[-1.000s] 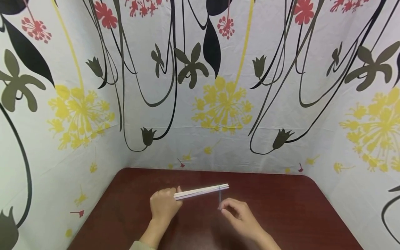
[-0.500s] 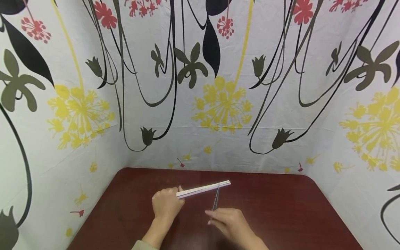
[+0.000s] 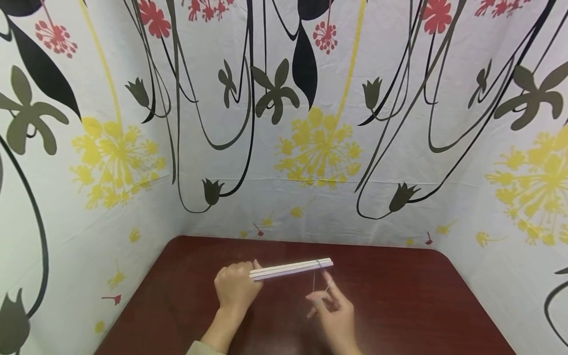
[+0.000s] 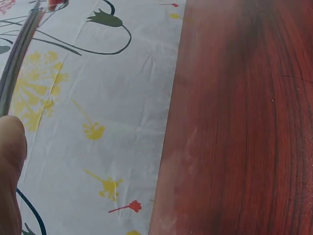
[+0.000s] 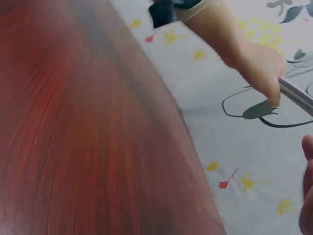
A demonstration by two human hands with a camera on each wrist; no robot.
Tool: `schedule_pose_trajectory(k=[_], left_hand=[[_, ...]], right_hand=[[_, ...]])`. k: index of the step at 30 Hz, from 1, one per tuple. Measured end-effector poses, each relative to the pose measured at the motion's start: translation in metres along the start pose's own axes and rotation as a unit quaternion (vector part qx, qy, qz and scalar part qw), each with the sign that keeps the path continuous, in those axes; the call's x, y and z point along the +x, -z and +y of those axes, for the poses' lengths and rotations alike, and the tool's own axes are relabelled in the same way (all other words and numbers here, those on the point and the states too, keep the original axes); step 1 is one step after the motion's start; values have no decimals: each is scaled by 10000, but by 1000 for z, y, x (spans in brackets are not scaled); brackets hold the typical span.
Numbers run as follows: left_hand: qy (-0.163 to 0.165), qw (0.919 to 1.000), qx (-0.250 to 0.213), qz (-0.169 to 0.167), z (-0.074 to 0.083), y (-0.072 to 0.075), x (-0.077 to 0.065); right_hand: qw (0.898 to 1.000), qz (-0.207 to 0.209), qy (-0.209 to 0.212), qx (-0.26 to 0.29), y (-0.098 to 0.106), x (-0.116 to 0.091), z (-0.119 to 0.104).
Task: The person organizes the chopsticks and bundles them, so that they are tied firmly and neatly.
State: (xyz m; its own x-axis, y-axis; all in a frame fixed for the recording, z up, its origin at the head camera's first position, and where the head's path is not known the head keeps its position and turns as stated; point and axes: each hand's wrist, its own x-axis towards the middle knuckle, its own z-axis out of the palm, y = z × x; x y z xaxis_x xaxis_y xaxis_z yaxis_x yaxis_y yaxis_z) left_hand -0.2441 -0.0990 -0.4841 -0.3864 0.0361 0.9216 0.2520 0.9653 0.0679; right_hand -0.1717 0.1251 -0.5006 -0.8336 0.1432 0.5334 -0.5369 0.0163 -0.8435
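Observation:
My left hand (image 3: pixel 237 288) grips one end of a bundle of thin white sticks (image 3: pixel 288 269), which points right above the table. Around the sticks near their right end runs a thin rubber band (image 3: pixel 314 282), stretched down to my right hand (image 3: pixel 335 315). The fingers of that hand are spread inside the band, one reaching up to the underside of the sticks. In the left wrist view the left thumb (image 4: pixel 11 161) lies against the sticks (image 4: pixel 19 63). The right wrist view shows the left hand (image 5: pixel 259 68) on the bundle and only a sliver of the right fingers (image 5: pixel 307 186).
Beneath both hands is a dark red wooden table (image 3: pixel 399 296) with rounded far corners. White cloth (image 3: pixel 310 217) printed with flowers stands at the back and both sides.
The right hand has gone from pulling the band down and left to spreading its fingers within it, one finger up near the sticks. The left hand's grip on the bundle looks unchanged.

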Motion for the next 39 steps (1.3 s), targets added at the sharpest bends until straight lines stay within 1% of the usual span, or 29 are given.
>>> schedule_pose_trajectory(k=[1, 2, 3, 5, 6, 8, 9, 11, 14, 16, 18, 20, 22, 25, 27, 28, 30, 32, 34, 35, 36, 37, 38, 39], left_hand=[[-69, 9999, -33, 116, 1, 1, 1], [-145, 9995, -92, 251, 1, 1, 2], [-233, 9988, -153, 393, 1, 1, 2], [-429, 9966, -261, 655, 1, 1, 3], [-527, 9953, -296, 763, 0, 1, 3], [-678, 9930, -338, 908, -1, 0, 3], [-736, 9922, -351, 941, -2, -1, 2], [-833, 9910, -387, 975, -3, -2, 2], [-932, 9898, -458, 975, -5, -2, 0], [-974, 9891, -511, 976, -4, -2, 0], [-985, 9888, -547, 974, -4, -2, 0], [-931, 9897, -549, 943, -3, -2, 0], [-813, 9914, -527, 876, -3, -1, 1], [-537, 9950, -458, 701, -4, 0, 0], [-375, 9968, -435, 552, -5, 1, -1], [-310, 9974, -429, 480, -5, 1, -2], [-220, 9983, -422, 342, -6, 2, -3], [-164, 9988, -408, 206, -7, 2, -4], [-95, 9991, -401, 123, -6, 3, -3], [-58, 9992, -381, 99, -6, 4, -3], [-33, 9993, -364, 79, -6, 4, -2], [-5, 9994, -354, 49, -6, 5, -2], [28, 9994, -357, 28, -6, 5, -1], [81, 9994, -346, -26, -6, 6, -1]], right_hand=[[9991, 94, -349, 224, 1, 0, 3], [9974, 95, -507, 509, 2, 1, 3], [9945, -2, -602, 857, 4, 3, 3], [9850, -253, -622, 1588, 11, 7, 6], [9787, -397, -602, 1923, 14, 9, 8], [9664, -710, -522, 2416, 21, 15, 10], [9614, -847, -495, 2571, 25, 18, 10], [9581, -1023, -299, 2658, 30, 24, 10], [9618, -1201, -52, 2459, 35, 32, 8], [9700, -1302, 30, 2053, 37, 36, 5], [9781, -1429, 10, 1512, 37, 39, 4], [9836, -1552, -101, 912, 35, 42, 4], [9845, -1662, -341, 434, 34, 42, 5], [9836, -1674, -658, 107, 31, 39, 8], [9853, -1505, -813, 48, 28, 36, 9], [9871, -1355, -857, 34, 26, 34, 9], [9918, -898, -912, 14, 20, 30, 8], [9947, -318, -981, 38, 13, 26, 8], [9946, 177, -1018, 135, 7, 21, 7], [9940, 331, -1028, 149, 4, 18, 7], [9942, 382, -991, 150, 2, 16, 7], [9950, 342, -927, 155, 1, 14, 8], [9963, 232, -812, 129, 1, 13, 10], [9982, 41, -603, 49, 1, 12, 12]])
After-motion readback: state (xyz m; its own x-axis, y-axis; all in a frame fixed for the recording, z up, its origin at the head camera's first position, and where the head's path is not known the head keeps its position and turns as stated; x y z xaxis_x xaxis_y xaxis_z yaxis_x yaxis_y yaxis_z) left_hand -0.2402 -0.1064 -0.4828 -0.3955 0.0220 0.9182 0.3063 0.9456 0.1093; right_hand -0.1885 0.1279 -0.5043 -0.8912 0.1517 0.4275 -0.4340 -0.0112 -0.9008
